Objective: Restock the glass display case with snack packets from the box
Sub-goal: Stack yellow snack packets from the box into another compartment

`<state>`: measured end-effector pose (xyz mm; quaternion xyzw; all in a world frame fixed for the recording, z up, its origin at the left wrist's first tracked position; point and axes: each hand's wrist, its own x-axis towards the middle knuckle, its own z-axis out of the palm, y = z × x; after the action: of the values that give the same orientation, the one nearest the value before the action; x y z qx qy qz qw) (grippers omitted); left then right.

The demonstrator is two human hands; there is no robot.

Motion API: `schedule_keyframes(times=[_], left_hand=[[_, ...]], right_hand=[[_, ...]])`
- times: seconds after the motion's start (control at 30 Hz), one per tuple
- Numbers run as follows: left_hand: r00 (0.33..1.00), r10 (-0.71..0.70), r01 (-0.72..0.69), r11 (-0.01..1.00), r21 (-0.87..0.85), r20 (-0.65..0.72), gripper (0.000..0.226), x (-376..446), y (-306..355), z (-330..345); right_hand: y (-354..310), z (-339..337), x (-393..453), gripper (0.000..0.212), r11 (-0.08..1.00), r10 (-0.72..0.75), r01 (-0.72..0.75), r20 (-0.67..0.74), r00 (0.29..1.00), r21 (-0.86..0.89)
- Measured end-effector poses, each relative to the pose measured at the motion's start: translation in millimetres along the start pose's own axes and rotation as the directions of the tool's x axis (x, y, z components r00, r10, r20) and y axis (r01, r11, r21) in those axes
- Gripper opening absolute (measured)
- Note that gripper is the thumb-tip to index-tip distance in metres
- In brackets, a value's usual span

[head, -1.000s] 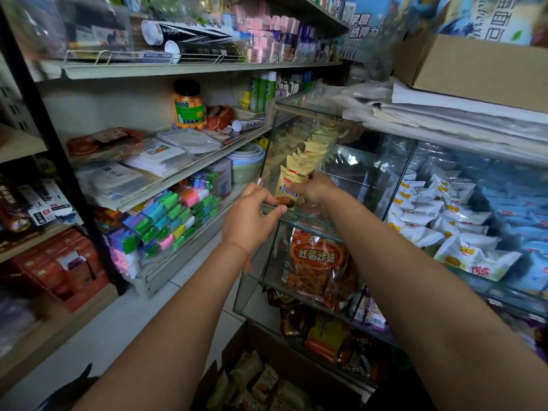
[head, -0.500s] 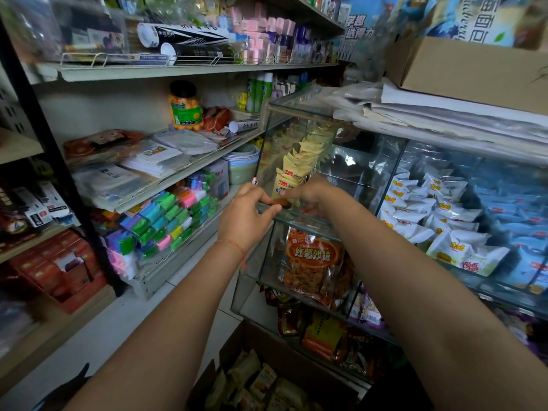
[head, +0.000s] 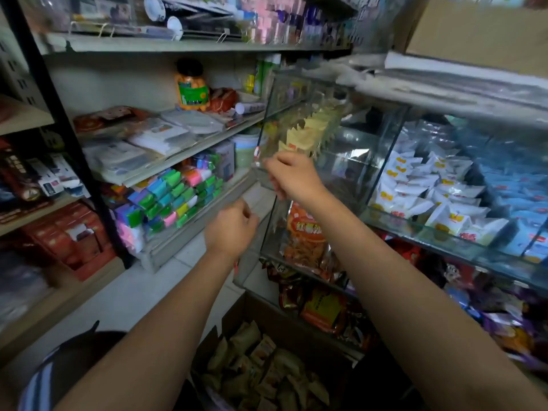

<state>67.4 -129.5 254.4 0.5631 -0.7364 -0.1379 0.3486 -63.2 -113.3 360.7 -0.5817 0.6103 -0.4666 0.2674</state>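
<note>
Cardboard box [head: 237, 317] w/ snack packets [head: 261, 369] sits straight below the left hand [head: 231, 229], nearer; both grips loosely curled, empty. Right hand [head: 292, 178] at the glass display case [head: 382, 161] edge.

Clear glass case [head: 382, 161], glossy packets [head: 444, 221]

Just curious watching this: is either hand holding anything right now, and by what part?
Left hand: nothing, fingers loosely curled. Right hand is at the front edge of the glass display case; whether it grips anything cannot be told.
</note>
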Motion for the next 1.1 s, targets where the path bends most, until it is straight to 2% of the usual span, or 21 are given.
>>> schedule_keyframes(times=[0.07, 0.13, 0.2, 0.3, 0.43, 0.5, 0.57, 0.67, 0.73, 0.83, 0.9, 1.03, 1.1], left_hand=[[0.962, -0.104, 0.071, 0.988, 0.135, 0.251, 0.021, -24, -30, 20], [0.902, -0.184, 0.116, 0.975, 0.192, 0.390, 0.024, -49, -61, 42], [0.849, -0.262, 0.174, 0.958, 0.226, 0.458, 0.025, -73, -92, 66], [0.749, -0.367, 0.268, 0.929, 0.254, 0.552, 0.027, -102, -136, 106], [0.607, -0.409, 0.328, 0.910, 0.254, 0.681, 0.027, -126, -190, 162], [0.529, -0.419, 0.316, 0.905, 0.287, 0.738, 0.031, -131, -211, 188], [0.446, -0.409, 0.237, 0.912, 0.335, 0.797, 0.034, -131, -224, 210], [0.337, -0.387, 0.143, 0.922, 0.360, 0.858, 0.035, -131, -248, 247], [0.279, -0.379, 0.068, 0.924, 0.376, 0.882, 0.036, -135, -266, 273], [0.256, -0.410, 0.067, 0.911, 0.407, 0.876, 0.040, -142, -279, 294], [0.280, -0.410, 0.079, 0.911, 0.404, 0.868, 0.039, -143, -281, 298], [0.315, -0.399, 0.065, 0.914, 0.400, 0.861, 0.038, -144, -285, 301], [0.309, -0.393, 0.079, 0.918, 0.388, 0.866, 0.036, -143, -281, 297]], right_hand=[[29, 23, -18, 0.028, 0.995, 0.094, -0.088, 0.174, 0.980, -0.043], [76, 48, -31, 0.028, 0.979, 0.193, -0.169, 0.268, 0.944, -0.110], [135, 74, -41, 0.028, 0.949, 0.309, -0.271, 0.316, 0.897, -0.159], [223, 114, -57, 0.021, 0.861, 0.504, -0.426, 0.358, 0.786, -0.276], [324, 157, -77, 0.018, 0.755, 0.653, -0.536, 0.365, 0.663, -0.378], [367, 176, -82, 0.018, 0.712, 0.701, -0.563, 0.376, 0.607, -0.420], [398, 193, -85, 0.015, 0.667, 0.745, -0.618, 0.383, 0.547, -0.415], [434, 218, -83, 0.042, 0.583, 0.798, -0.722, 0.430, 0.422, -0.372], [453, 231, -84, 0.054, 0.535, 0.811, -0.777, 0.459, 0.363, -0.332], [478, 247, -91, 0.063, 0.535, 0.814, -0.773, 0.454, 0.363, -0.340], [487, 255, -94, 0.061, 0.504, 0.825, -0.818, 0.433, 0.362, -0.276], [492, 269, -89, 0.054, 0.296, 0.884, -0.944, 0.415, 0.215, -0.142], [489, 266, -88, 0.045, 0.226, 0.914, -0.972, 0.360, 0.190, -0.058]])
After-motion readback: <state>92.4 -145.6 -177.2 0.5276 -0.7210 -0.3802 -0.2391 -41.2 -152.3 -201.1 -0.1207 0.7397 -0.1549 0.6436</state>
